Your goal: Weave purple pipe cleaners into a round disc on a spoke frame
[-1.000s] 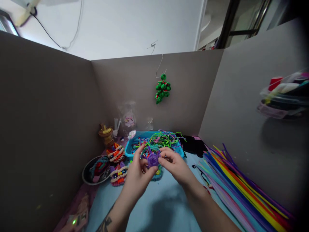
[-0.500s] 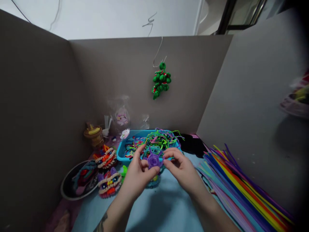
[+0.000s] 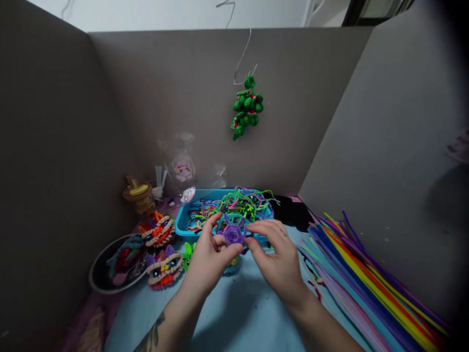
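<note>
A small purple woven pipe-cleaner piece (image 3: 233,235), with short ends sticking out round a ringed middle, is held up above the table. My left hand (image 3: 209,261) grips it from the left, thumb along its lower edge and fingers behind. At its right edge my right hand (image 3: 279,256) is closed, thumb and forefinger pinching one of the purple ends. Partly hidden behind the hands, a small blue and yellow fuzzy figure (image 3: 231,266) sits on the blue table cover (image 3: 249,318).
A blue tray (image 3: 183,230) of cut pipe cleaners stands behind. Long coloured pipe cleaners (image 3: 366,278) lie at right. Fuzzy lion-like heads (image 3: 164,269) and a dark bowl (image 3: 97,278) are at left. A green ornament (image 3: 247,107) hangs from the grey partition (image 3: 176,88).
The view has tilted down slightly. The purple piece has turned a little in my left hand, showing its upright ends more. My right hand still pinches at its right edge.
</note>
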Motion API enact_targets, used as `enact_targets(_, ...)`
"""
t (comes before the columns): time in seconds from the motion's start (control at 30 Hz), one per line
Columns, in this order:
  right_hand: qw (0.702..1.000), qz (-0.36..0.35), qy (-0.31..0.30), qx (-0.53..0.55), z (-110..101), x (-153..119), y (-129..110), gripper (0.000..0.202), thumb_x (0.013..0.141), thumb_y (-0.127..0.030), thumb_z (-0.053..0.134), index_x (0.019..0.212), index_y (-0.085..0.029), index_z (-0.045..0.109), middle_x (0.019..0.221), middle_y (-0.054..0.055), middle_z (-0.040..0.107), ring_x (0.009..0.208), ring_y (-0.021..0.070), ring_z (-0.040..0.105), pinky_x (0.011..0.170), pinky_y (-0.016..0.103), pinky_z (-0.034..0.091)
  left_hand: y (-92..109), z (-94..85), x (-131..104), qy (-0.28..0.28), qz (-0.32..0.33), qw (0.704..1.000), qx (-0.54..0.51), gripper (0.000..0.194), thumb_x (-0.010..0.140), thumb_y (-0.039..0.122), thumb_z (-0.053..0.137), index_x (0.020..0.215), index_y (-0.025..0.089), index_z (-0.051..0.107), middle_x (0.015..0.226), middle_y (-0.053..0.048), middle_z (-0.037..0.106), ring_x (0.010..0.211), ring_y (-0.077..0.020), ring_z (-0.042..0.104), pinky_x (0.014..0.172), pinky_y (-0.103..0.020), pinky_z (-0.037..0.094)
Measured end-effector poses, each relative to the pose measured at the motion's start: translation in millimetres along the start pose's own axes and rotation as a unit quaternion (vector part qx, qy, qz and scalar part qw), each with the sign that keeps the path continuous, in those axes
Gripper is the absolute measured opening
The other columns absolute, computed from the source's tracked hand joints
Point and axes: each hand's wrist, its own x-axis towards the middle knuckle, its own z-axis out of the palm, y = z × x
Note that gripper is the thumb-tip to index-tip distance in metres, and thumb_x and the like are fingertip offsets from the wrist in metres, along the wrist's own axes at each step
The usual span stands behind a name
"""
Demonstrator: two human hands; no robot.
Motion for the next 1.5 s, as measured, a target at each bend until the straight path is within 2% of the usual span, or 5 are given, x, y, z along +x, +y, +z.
enact_targets(0.5,0.997,-0.032,-0.064,0.002,-8,1,2,0.014,0.080,-0.013,0.058,0.085,-0.024,0.066,0.085,0.004,0.065,0.087,0.0203,0.058,0.080,0.039,0.046,10,6.1,-6,-0.003,0.009,1.000,0.020,0.079,0.066,0.023,0.073,0.133,0.016,0.031,0.053,0.012,0.042,0.047,-0.0056,0.037,0.049,-0.019,0.030)
enact_targets(0.67,0.992,0.049,-0.115,0.036,-11,2,3,0.005,0.079,-0.019,0.059,0.078,-0.022,0.063,0.104,0.008,0.054,0.101,0.0232,0.054,0.087,0.039,0.043,17,4.0,-8,-0.030,-0.001,0.998,0.048,0.082,0.065,0.021,0.071,0.135,0.016,0.028,0.052,0.012,0.043,0.047,-0.0064,0.038,0.048,-0.019,0.030)
enact_targets(0.93,0.971,0.155,-0.174,0.060,-4,2,3,0.012,0.079,-0.021,0.055,0.067,-0.020,0.055,0.117,0.009,0.048,0.115,0.0266,0.046,0.096,0.043,0.035,19,-4.0,-7,-0.029,0.033,0.985,0.169,0.075,0.067,0.021,0.069,0.132,0.019,0.032,0.062,0.008,0.049,0.052,-0.0082,0.044,0.050,-0.020,0.033)
enact_targets(1.27,0.952,0.201,-0.192,0.131,1,4,9,0.017,0.079,-0.027,0.055,0.064,-0.020,0.053,0.113,0.009,0.051,0.117,0.0253,0.045,0.098,0.042,0.035,14,-4.8,0,-0.067,-0.010,0.996,0.052,0.070,0.069,0.028,0.070,0.127,0.019,0.033,0.062,0.010,0.046,0.048,-0.0058,0.041,0.049,-0.020,0.031)
enact_targets(1.5,0.919,0.245,-0.230,0.207,4,2,13,0.029,0.084,-0.039,0.051,0.063,-0.019,0.057,0.109,0.008,0.054,0.114,0.0226,0.049,0.098,0.039,0.037,8,-3.8,0,-0.068,0.039,0.993,0.090,0.061,0.073,0.024,0.067,0.125,0.021,0.034,0.063,0.010,0.047,0.050,-0.0062,0.043,0.049,-0.019,0.031)
